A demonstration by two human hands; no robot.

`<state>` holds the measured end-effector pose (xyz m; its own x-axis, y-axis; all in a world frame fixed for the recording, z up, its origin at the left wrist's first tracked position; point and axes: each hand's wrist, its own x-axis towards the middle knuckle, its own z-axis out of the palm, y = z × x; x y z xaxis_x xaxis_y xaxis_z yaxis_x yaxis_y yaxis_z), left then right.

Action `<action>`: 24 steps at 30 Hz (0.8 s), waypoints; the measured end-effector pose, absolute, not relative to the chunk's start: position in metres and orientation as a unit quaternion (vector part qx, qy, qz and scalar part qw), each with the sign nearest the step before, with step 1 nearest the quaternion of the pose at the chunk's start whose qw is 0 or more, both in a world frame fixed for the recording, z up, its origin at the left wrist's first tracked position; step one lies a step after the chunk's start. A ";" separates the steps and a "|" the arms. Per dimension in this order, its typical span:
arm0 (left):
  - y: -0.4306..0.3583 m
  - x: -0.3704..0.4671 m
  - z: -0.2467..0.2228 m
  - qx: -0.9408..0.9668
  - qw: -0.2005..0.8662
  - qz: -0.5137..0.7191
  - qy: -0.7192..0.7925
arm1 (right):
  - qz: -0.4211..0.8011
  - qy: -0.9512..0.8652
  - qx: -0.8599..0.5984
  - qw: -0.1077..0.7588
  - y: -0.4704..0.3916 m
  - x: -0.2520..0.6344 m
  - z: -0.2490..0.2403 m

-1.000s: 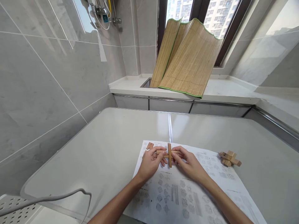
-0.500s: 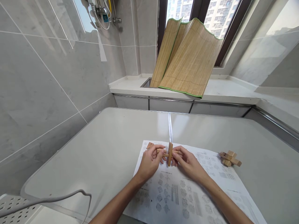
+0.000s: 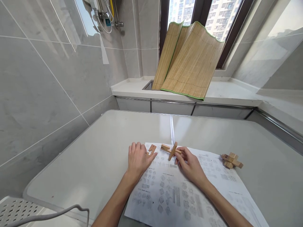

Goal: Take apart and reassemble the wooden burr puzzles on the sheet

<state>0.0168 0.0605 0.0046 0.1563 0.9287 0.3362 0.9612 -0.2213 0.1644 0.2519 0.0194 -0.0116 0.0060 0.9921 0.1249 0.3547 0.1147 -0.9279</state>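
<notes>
My right hand (image 3: 191, 164) pinches crossed wooden puzzle pieces (image 3: 173, 152) between thumb and fingers, just above the printed sheet. One notched bar in the cross points left and another slants across it. My left hand (image 3: 139, 159) is palm down at the sheet's left edge, holding nothing that shows, its thumb stretched out to the right. Beside that thumb lies a loose notched wooden puzzle piece (image 3: 152, 148). Under both hands spreads the printed instruction sheet (image 3: 174, 195) with small puzzle drawings.
An assembled wooden puzzle (image 3: 231, 160) sits at the sheet's right edge. The white table (image 3: 113, 142) reaches back to a counter (image 3: 132, 85), where a bamboo mat (image 3: 191, 63) leans by the window. A perforated white rack (image 3: 16, 209) and grey cable (image 3: 59, 212) are at lower left.
My left hand has let go of the crossed puzzle pieces and moved left, beside the loose piece. The cross has tilted in my right hand, which stays nearly in place.
</notes>
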 end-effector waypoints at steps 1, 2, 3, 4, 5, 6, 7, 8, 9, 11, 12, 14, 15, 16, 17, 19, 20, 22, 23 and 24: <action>0.060 0.016 0.005 -0.758 0.042 -0.175 -0.626 | 0.359 -0.606 -0.558 0.439 0.020 0.252 -0.012; 0.060 0.016 0.006 -0.758 0.039 -0.167 -0.629 | 0.355 -0.607 -0.559 0.439 0.020 0.251 -0.013; 0.061 0.015 0.006 -0.759 0.036 -0.162 -0.630 | 0.353 -0.608 -0.559 0.439 0.020 0.251 -0.013; 0.061 0.014 0.007 -0.760 0.031 -0.160 -0.629 | 0.352 -0.609 -0.559 0.439 0.020 0.252 -0.014; 0.061 0.014 0.007 -0.761 0.021 -0.164 -0.627 | 0.352 -0.609 -0.559 0.439 0.020 0.252 -0.014; 0.061 0.014 0.008 -0.761 0.006 -0.174 -0.625 | 0.352 -0.608 -0.560 0.439 0.020 0.252 -0.015; 0.061 0.014 0.009 -0.757 -0.017 -0.191 -0.625 | 0.352 -0.608 -0.560 0.440 0.020 0.252 -0.015; 0.061 0.014 0.011 -0.750 -0.049 -0.214 -0.624 | 0.352 -0.608 -0.559 0.440 0.020 0.253 -0.015; 0.060 0.015 0.012 -0.740 -0.090 -0.242 -0.622 | 0.355 -0.608 -0.557 0.441 0.019 0.253 -0.014; 0.059 0.018 0.016 -0.711 -0.192 -0.304 -0.604 | 0.366 -0.608 -0.548 0.443 0.019 0.253 -0.013; 0.059 0.019 0.017 -0.692 -0.245 -0.334 -0.592 | 0.376 -0.607 -0.541 0.444 0.019 0.253 -0.012; 0.058 0.022 0.020 -0.647 -0.342 -0.386 -0.562 | 0.407 -0.606 -0.521 0.442 0.020 0.253 -0.010; 0.058 0.022 0.021 -0.624 -0.384 -0.405 -0.546 | 0.426 -0.604 -0.508 0.442 0.020 0.252 -0.010; 0.058 0.022 0.022 -0.607 -0.418 -0.421 -0.529 | 0.448 -0.603 -0.492 0.441 0.020 0.252 -0.009; 0.058 0.022 0.023 -0.595 -0.445 -0.432 -0.512 | 0.471 -0.600 -0.476 0.439 0.020 0.252 -0.009; 0.059 0.020 0.025 -0.585 -0.480 -0.446 -0.477 | 0.512 -0.595 -0.444 0.431 0.019 0.251 -0.008; 0.059 0.019 0.026 -0.581 -0.495 -0.449 -0.464 | 0.528 -0.596 -0.430 0.425 0.019 0.251 -0.008; 0.060 0.018 0.028 -0.566 -0.535 -0.447 -0.440 | 0.553 -0.602 -0.407 0.407 0.016 0.250 -0.006; 0.060 0.018 0.028 -0.556 -0.561 -0.441 -0.427 | 0.562 -0.607 -0.396 0.398 0.015 0.250 -0.004; 0.059 0.019 0.028 -0.544 -0.589 -0.432 -0.413 | 0.569 -0.613 -0.386 0.389 0.013 0.249 -0.003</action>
